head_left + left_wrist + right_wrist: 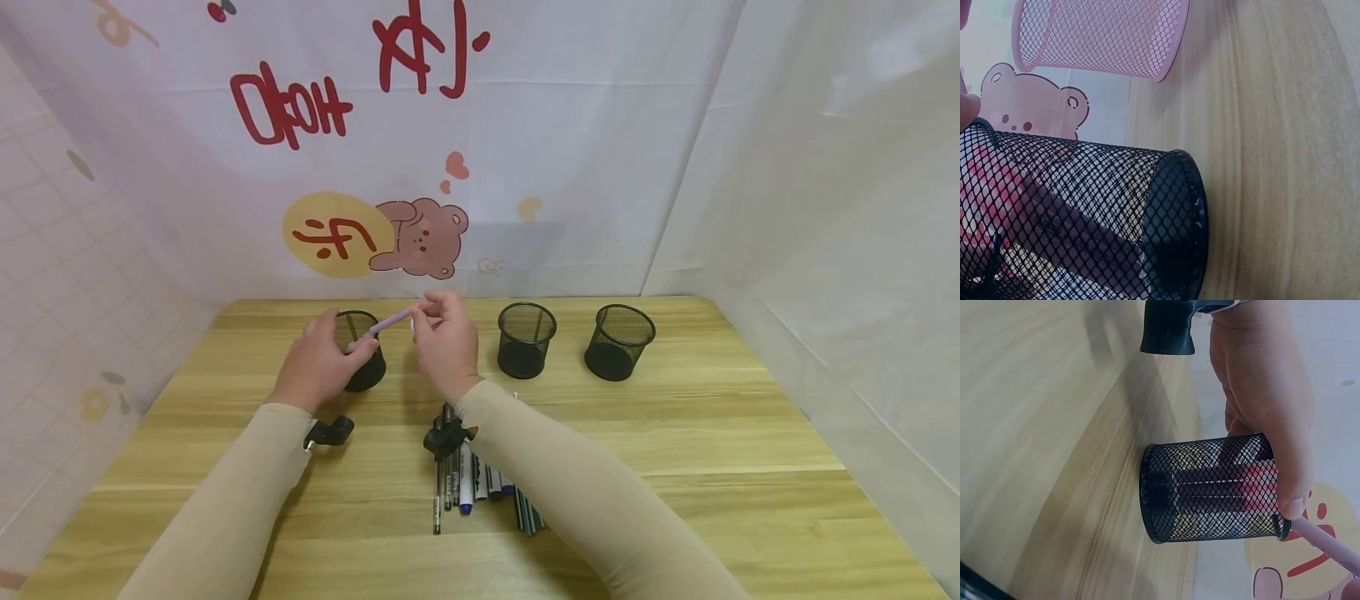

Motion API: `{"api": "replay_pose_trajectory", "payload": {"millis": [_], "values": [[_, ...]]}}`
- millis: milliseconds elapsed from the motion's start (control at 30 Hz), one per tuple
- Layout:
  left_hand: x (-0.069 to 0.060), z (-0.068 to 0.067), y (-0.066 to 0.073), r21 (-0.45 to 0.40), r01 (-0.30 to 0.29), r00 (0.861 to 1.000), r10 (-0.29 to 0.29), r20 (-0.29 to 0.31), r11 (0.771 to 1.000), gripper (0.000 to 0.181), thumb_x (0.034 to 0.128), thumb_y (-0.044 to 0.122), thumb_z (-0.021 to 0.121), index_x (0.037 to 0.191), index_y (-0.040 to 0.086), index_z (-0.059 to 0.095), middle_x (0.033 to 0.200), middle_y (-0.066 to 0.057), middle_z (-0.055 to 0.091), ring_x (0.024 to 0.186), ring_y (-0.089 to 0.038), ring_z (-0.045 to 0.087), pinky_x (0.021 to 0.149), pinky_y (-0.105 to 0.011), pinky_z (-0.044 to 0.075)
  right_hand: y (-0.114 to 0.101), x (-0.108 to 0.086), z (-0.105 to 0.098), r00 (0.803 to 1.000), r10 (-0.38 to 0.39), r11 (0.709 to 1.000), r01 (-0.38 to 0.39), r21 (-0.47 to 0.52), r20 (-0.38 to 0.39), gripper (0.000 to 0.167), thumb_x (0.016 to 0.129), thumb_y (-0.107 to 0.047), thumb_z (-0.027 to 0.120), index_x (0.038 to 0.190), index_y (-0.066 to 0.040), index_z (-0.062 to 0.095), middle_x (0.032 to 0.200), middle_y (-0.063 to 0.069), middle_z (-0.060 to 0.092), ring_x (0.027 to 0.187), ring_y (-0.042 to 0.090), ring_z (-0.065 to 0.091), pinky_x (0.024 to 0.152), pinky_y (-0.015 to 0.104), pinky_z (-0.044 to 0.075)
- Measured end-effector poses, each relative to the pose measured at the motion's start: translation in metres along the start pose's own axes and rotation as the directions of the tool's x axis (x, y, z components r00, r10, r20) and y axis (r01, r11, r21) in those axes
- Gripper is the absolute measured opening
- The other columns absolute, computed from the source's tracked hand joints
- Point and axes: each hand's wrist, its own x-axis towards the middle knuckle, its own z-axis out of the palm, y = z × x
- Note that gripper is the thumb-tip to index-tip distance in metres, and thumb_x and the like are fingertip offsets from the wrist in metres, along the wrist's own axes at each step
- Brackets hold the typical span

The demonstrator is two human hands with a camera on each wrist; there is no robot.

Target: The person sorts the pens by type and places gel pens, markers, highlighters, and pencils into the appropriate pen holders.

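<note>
My left hand grips a black mesh pen cup near its rim, the thumb on the near side. A slim lilac pen slants over that cup's mouth, its lower end beside the left thumb. The fingers of my right hand pinch the upper end of the pen. Through the mesh, in the right wrist view, dark marker-like sticks with pinkish-red ends show inside the cup. A pink mesh cup stands beside it, mostly hidden behind my right hand in the head view.
Two more black mesh cups stand at the right rear. Several pens and markers lie on the wooden table, partly under my right forearm. A printed white cloth hangs behind the table.
</note>
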Motion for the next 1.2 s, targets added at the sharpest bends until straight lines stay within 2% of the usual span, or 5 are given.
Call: {"api": "replay_pose_trajectory", "payload": {"millis": [300, 467, 667, 1033, 1200], "values": [[-0.0009, 0.0005, -0.0002, 0.005, -0.014, 1.000, 0.014, -0.008, 1.000, 0.104, 0.0965, 0.072, 0.054, 0.164, -0.002, 0.025, 0.162, -0.033, 0.037, 0.137, -0.062, 0.045, 0.111, -0.075, 0.040, 0.0009, -0.0002, 0.0002, 0.998, -0.031, 0.998, 0.034, -0.051, 0.048, 0.023, 0.102, -0.013, 0.069, 0.122, -0.002, 0.067, 0.108, 0.012, 0.078, 0.079, 0.021, 0.074, 0.064, 0.019, 0.055], [-0.0005, 0.0012, -0.0008, 0.008, -0.019, 1.000, 0.019, -0.013, 1.000, 0.103, 0.0967, 0.071, 0.054, 0.164, -0.002, 0.025, 0.162, -0.033, 0.038, 0.136, -0.062, 0.046, 0.110, -0.074, 0.041, 0.0006, 0.0001, 0.0003, 0.991, -0.106, 0.990, 0.113, -0.085, 0.082, 0.021, 0.101, -0.010, 0.069, 0.120, 0.000, 0.070, 0.107, 0.012, 0.080, 0.085, 0.023, 0.075, 0.075, 0.021, 0.058], [0.0005, 0.0019, -0.0018, 0.007, -0.011, 1.000, 0.011, -0.002, 1.000, 0.107, 0.0958, 0.075, 0.052, 0.165, -0.001, 0.023, 0.163, -0.032, 0.036, 0.138, -0.062, 0.045, 0.111, -0.074, 0.040, 0.0007, 0.0001, 0.0004, 0.981, -0.148, 0.980, 0.162, -0.114, 0.127, 0.021, 0.101, -0.009, 0.069, 0.119, -0.001, 0.074, 0.105, 0.011, 0.081, 0.080, 0.018, 0.073, 0.072, 0.018, 0.057], [0.0016, 0.0026, -0.0024, 0.008, -0.015, 1.000, 0.015, -0.017, 1.000, 0.105, 0.0953, 0.075, 0.051, 0.163, 0.000, 0.026, 0.159, -0.031, 0.041, 0.131, -0.060, 0.050, 0.107, -0.073, 0.044, -0.0026, -0.0015, 0.0035, 0.974, -0.058, 0.979, 0.098, -0.179, 0.219, 0.022, 0.104, -0.017, 0.067, 0.121, -0.007, 0.076, 0.107, 0.005, 0.082, 0.062, 0.004, 0.059, 0.054, 0.015, 0.046], [0.0019, 0.0032, -0.0027, 0.007, -0.018, 1.000, 0.019, -0.025, 1.000, 0.102, 0.0956, 0.074, 0.052, 0.162, 0.000, 0.029, 0.155, -0.030, 0.045, 0.127, -0.057, 0.053, 0.103, -0.071, 0.046, -0.0038, -0.0021, 0.0041, 0.970, -0.041, 0.975, 0.091, -0.201, 0.241, 0.023, 0.105, -0.021, 0.066, 0.121, -0.008, 0.077, 0.106, 0.004, 0.081, 0.064, 0.004, 0.057, 0.063, 0.016, 0.049]]}}
